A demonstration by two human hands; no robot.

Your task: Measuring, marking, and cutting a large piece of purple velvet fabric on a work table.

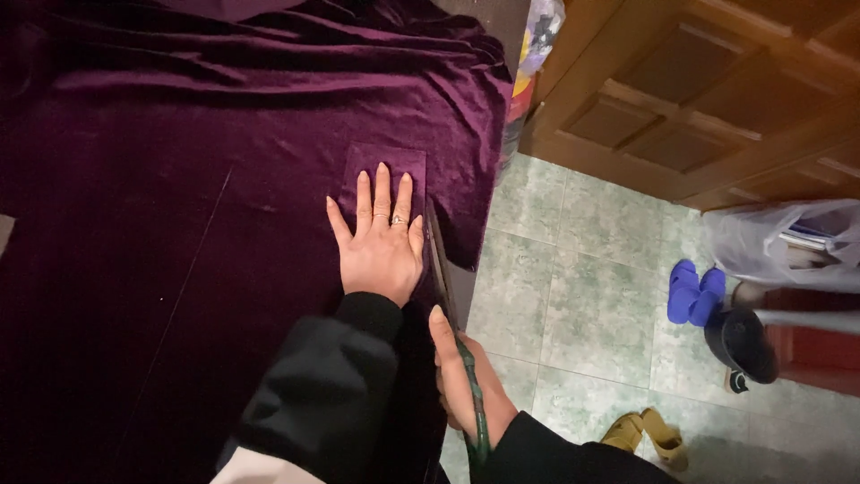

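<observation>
Velvet cloth (179, 179): dark purple, spread over the cutting table and covering most of it, bunched in folds at the far edge and hanging off the far right corner.
Pattern piece (385, 166): a small rectangle lying on the velvet near the table's right edge, under the fingertips.
Left hand (381, 242): open and flat, fingers spread, pressing pattern and cloth down just beside the blades; rings on one finger.
Scissors (445, 287): long dark shears with green handles, running along the right edge of the table, blades right against the pressing hand.
Right hand (461, 381): closed around the scissor handles, thumb stretched forward along them.
Risk: the little finger lies so near the blades that a slip could nick it; I judge the slippery pile may creep under the palm and pull the cut off line, and the overhanging cloth could drag it.
Floor: green tiles to the right, with blue slippers (692, 291), a black pot (740, 345), yellow sandals (647, 436) and a plastic bag (788, 242) near a wooden door (690, 99); none crowd the hands.
</observation>
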